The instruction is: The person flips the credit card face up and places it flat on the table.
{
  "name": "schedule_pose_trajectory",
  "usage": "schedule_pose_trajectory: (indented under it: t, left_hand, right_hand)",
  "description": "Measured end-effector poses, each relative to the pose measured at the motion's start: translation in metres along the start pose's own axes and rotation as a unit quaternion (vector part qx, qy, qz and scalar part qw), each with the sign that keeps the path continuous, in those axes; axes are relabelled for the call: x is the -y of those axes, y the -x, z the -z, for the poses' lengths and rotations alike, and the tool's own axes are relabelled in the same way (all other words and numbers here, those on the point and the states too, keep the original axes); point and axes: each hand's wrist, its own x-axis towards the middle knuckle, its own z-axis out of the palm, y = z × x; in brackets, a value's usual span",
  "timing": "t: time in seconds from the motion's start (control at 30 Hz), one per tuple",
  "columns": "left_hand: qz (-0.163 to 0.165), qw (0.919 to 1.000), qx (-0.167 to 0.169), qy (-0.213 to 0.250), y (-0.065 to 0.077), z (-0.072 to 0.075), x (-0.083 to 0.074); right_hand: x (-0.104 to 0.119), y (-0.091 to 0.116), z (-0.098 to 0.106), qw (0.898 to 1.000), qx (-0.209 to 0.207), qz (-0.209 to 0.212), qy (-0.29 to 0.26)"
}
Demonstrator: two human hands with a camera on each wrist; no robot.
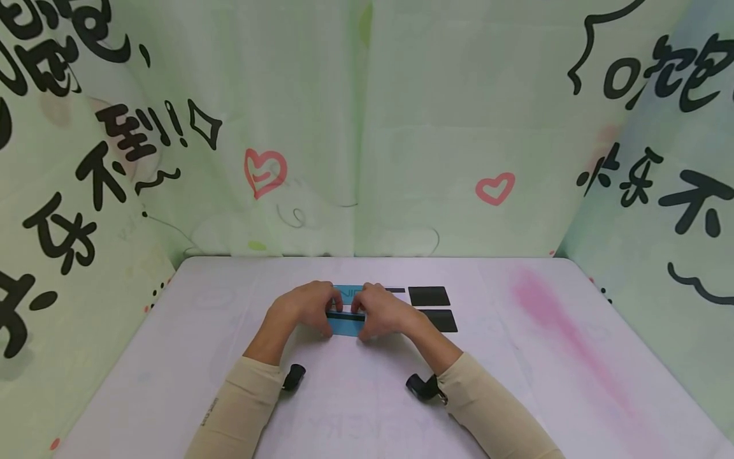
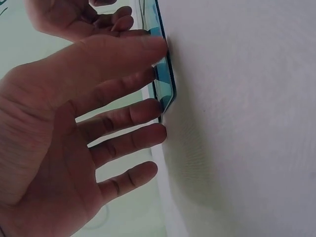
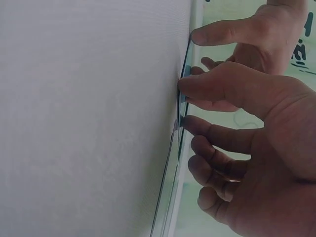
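A thin blue card with a dark stripe (image 1: 346, 326) lies low over the white table, between my two hands. My left hand (image 1: 313, 306) pinches its left end, thumb on the near edge and fingers at the far edge. The right hand (image 1: 385, 311) pinches the right part the same way. In the left wrist view the left thumb (image 2: 148, 48) presses the thin edge, with the other fingers spread. The right thumb (image 3: 197, 86) and index finger pinch the card in the right wrist view. Directly behind is another blue card (image 1: 346, 294) with lettering, partly hidden by the hands.
Two black rectangular pieces, a far one (image 1: 429, 296) and a near one (image 1: 440, 320), lie right of my right hand. A narrow dark strip (image 1: 395, 290) is beside the far one. The white table (image 1: 344, 408) ends at a patterned fabric backdrop (image 1: 424, 140).
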Motion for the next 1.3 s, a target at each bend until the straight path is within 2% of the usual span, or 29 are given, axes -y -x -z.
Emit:
schedule_pose_trajectory:
  t: [0.3,1.0,1.3]
  left_hand:
    - [0.002,1.0000,0.002,0.008,0.000,0.002,-0.001]
    - [-0.019,0.9992,0.007,0.035,-0.005,0.002,0.010]
    - [-0.031,0.9989,0.003,0.035,-0.002,0.003,0.010]
  right_hand:
    - [-0.001,0.000,0.000,1.000,0.002,0.006,-0.003]
    - [-0.001,0.002,0.001,1.000,0.004,-0.009,-0.026]
    - [0.001,0.002,0.003,0.999,-0.026,-0.002,-0.033]
